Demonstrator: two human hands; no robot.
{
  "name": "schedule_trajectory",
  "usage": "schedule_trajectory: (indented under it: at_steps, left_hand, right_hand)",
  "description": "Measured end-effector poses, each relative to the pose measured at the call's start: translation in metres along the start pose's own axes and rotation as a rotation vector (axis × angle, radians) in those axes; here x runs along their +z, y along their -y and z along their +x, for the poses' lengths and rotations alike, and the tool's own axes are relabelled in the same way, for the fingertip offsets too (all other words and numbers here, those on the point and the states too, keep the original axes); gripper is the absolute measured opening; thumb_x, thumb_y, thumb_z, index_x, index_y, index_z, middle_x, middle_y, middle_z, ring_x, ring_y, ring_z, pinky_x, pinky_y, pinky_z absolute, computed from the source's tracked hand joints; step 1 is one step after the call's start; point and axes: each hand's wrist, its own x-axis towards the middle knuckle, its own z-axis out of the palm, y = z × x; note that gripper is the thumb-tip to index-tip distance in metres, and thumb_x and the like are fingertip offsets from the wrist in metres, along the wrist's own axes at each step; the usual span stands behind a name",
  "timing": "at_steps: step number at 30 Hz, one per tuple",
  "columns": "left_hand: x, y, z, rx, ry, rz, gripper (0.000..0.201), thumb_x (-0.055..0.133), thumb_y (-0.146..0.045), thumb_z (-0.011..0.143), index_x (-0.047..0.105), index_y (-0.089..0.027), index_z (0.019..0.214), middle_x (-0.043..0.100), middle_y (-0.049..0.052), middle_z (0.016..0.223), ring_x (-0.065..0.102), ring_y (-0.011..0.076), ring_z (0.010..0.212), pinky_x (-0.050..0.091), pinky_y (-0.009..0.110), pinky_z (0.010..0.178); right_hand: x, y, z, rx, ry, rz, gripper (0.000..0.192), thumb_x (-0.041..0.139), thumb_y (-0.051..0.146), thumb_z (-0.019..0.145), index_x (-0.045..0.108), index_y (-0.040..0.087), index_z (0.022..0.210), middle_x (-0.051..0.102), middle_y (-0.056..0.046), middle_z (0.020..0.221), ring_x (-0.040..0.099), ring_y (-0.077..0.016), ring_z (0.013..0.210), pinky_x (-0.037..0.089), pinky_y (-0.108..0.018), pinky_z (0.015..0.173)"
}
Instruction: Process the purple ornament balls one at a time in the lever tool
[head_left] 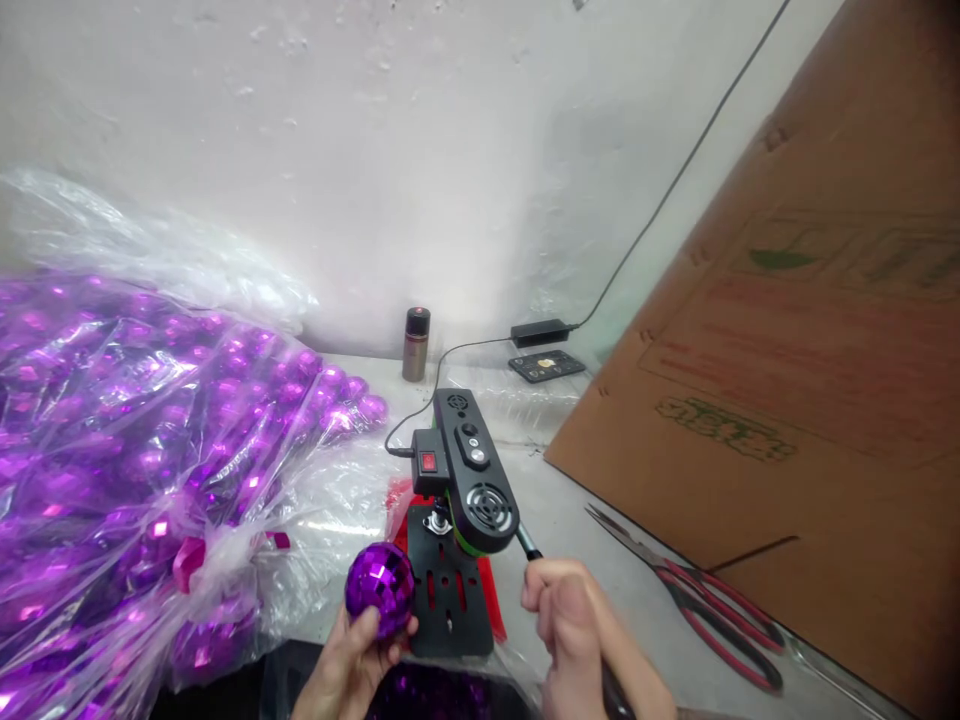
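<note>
Down at six o'clock in my view, my left hand [349, 672] is grasping a faceted purple mirror ball [380, 589], fingers curled under it, holding it just beside the black slotted base plate [448, 598] of a small black bench machine [471, 478]. At about five o'clock my right hand [571, 622] is clenched around the machine's black lever handle [527, 545], which slants down from the rounded head toward my fist. That head carries a round vent grille and buttons, and a box with a red rocker switch [428, 461] sits on its left side. Red sheet shows beneath the plate.

Out at nine o'clock, a large clear plastic bag [142, 470] bulges with many more purple mirror balls. At three to four o'clock, red-handled scissors [694, 590] lie on the pale surface [570, 520], close to a big brown cardboard sheet [795, 400] leaning up at two o'clock. Toward twelve o'clock, against the white wall, stand a small metal canister with a dark cap [415, 343], a black power adapter [540, 331] with its cable, and a flat black keypad-like device [547, 365].
</note>
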Motion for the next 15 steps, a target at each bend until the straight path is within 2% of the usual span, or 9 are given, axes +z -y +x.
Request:
schedule_trajectory:
  at_steps: [2, 4, 5, 7, 9, 10, 15]
  left_hand:
    - [0.004, 0.007, 0.005, 0.031, -0.063, 0.199, 0.079, 0.105, -0.05, 0.066, 0.072, -0.021, 0.132, 0.081, 0.006, 0.094, 0.08, 0.0272, 0.086, 0.058, 0.031, 0.07]
    - [0.009, 0.01, 0.012, 0.092, -0.097, 0.441, 0.079, 0.096, -0.063, 0.071, 0.07, -0.019, 0.131, 0.079, 0.005, 0.089, 0.078, 0.0268, 0.077, 0.056, 0.032, 0.063]
    - [0.011, 0.01, 0.016, 0.142, -0.108, 0.577, 0.08, 0.091, -0.068, 0.073, 0.069, -0.019, 0.132, 0.081, 0.007, 0.092, 0.078, 0.029, 0.08, 0.059, 0.035, 0.066]
    - [0.013, 0.011, 0.024, 0.283, -0.138, 0.858, 0.081, 0.086, -0.07, 0.073, 0.07, -0.018, 0.132, 0.083, 0.012, 0.107, 0.079, 0.038, 0.1, 0.064, 0.048, 0.087]
    - [0.013, 0.014, 0.032, 0.43, -0.153, 1.071, 0.077, 0.089, -0.065, 0.067, 0.074, -0.019, 0.127, 0.081, 0.018, 0.124, 0.073, 0.0461, 0.122, 0.057, 0.06, 0.109]
    - [0.011, 0.017, 0.036, 0.478, -0.146, 1.139, 0.075, 0.09, -0.061, 0.064, 0.075, -0.019, 0.125, 0.08, 0.019, 0.128, 0.07, 0.0484, 0.128, 0.053, 0.065, 0.115]
    - [0.0, 0.033, 0.049, 0.558, -0.105, 1.266, 0.085, 0.09, -0.048, 0.064, 0.071, -0.018, 0.141, 0.074, 0.021, 0.145, 0.062, 0.0507, 0.141, 0.047, 0.072, 0.122]
  right_hand:
    - [0.001, 0.003, 0.004, 0.002, 0.021, -0.002, 0.05, 0.058, 0.044, 0.114, 0.053, 0.022, 0.07, 0.052, 0.002, 0.067, 0.044, -0.0111, 0.059, 0.032, -0.031, 0.059]
    - [0.001, 0.005, 0.007, -0.01, 0.035, 0.012, 0.051, 0.059, 0.043, 0.114, 0.051, 0.022, 0.068, 0.052, 0.002, 0.067, 0.045, -0.0114, 0.06, 0.034, -0.031, 0.06]
    - [0.001, 0.006, 0.008, -0.019, 0.039, 0.02, 0.051, 0.059, 0.042, 0.114, 0.051, 0.022, 0.068, 0.052, 0.001, 0.067, 0.045, -0.0116, 0.06, 0.034, -0.031, 0.06]
    - [0.0, 0.006, 0.009, -0.041, 0.049, 0.028, 0.05, 0.058, 0.039, 0.115, 0.051, 0.022, 0.069, 0.052, 0.002, 0.067, 0.046, -0.0116, 0.061, 0.034, -0.031, 0.06]
    - [-0.001, 0.006, 0.009, -0.059, 0.057, 0.022, 0.049, 0.057, 0.036, 0.115, 0.051, 0.022, 0.069, 0.05, 0.002, 0.067, 0.046, -0.0114, 0.061, 0.033, -0.031, 0.06]
    - [-0.001, 0.006, 0.009, -0.061, 0.059, 0.014, 0.048, 0.057, 0.035, 0.115, 0.051, 0.022, 0.07, 0.05, 0.002, 0.067, 0.045, -0.0114, 0.06, 0.033, -0.031, 0.06]
    - [-0.002, 0.005, 0.006, -0.043, 0.046, -0.015, 0.044, 0.056, 0.034, 0.115, 0.052, 0.022, 0.072, 0.053, 0.002, 0.066, 0.047, -0.0112, 0.056, 0.033, -0.032, 0.058]
